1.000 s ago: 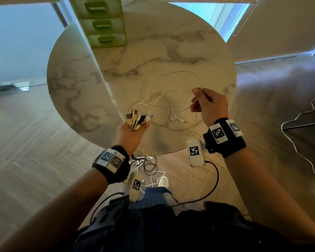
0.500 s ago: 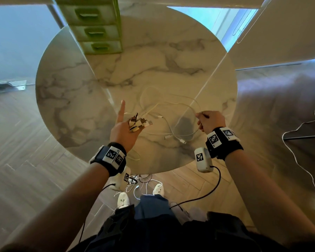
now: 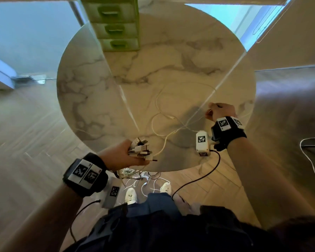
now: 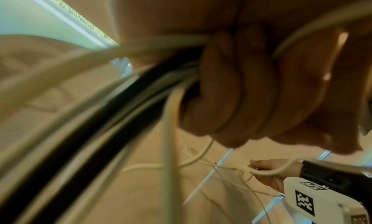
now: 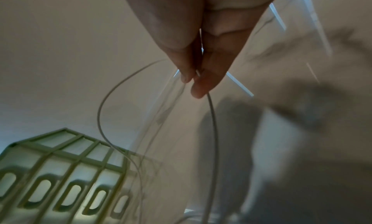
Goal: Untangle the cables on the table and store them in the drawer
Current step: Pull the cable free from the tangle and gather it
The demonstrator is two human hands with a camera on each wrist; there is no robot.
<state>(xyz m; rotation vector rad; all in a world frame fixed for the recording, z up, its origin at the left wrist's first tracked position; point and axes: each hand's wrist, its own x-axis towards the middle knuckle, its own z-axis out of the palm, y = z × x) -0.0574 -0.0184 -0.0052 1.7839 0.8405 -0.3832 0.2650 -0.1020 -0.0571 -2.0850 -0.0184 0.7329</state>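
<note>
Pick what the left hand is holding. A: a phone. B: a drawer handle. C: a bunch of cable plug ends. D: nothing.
C: in the head view the left hand grips a bunch of cable plug ends at the table's near edge, cables trailing below.

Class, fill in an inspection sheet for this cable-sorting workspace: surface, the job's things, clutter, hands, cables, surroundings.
Surface: round marble table, streaked with light reflections.
Job's things: green drawer unit at the far edge, the drawers in view closed; white cables looped loosely on the tabletop.
Clutter: nothing seen on the table besides these.
Hands: left hand grips a bundle of cable plugs at the near edge; right hand pinches a thin white cable.
Cables: white and black strands trail from the left fist; more hang below the table edge towards the floor.
Surroundings: wooden floor; another white cord lies at the right.
</note>
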